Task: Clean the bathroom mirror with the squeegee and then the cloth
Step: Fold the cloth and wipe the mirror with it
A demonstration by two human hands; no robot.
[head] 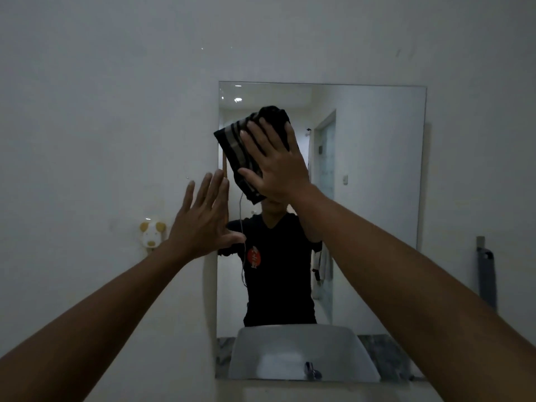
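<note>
The frameless rectangular mirror [377, 169] hangs on the white wall ahead of me. My right hand [275, 161] lies flat with fingers spread on a dark cloth with pale stripes [235, 146], pressing it against the upper left part of the glass. My left hand [203, 219] is open, fingers apart and pointing up, resting at the mirror's left edge and partly on the wall. No squeegee can be made out for certain in view.
A small white and yellow animal-shaped holder [152, 235] is stuck on the wall left of the mirror. A grey object [485, 274] hangs on the wall at the right. The mirror reflects a white basin [301, 352], a tap and a person in a black shirt.
</note>
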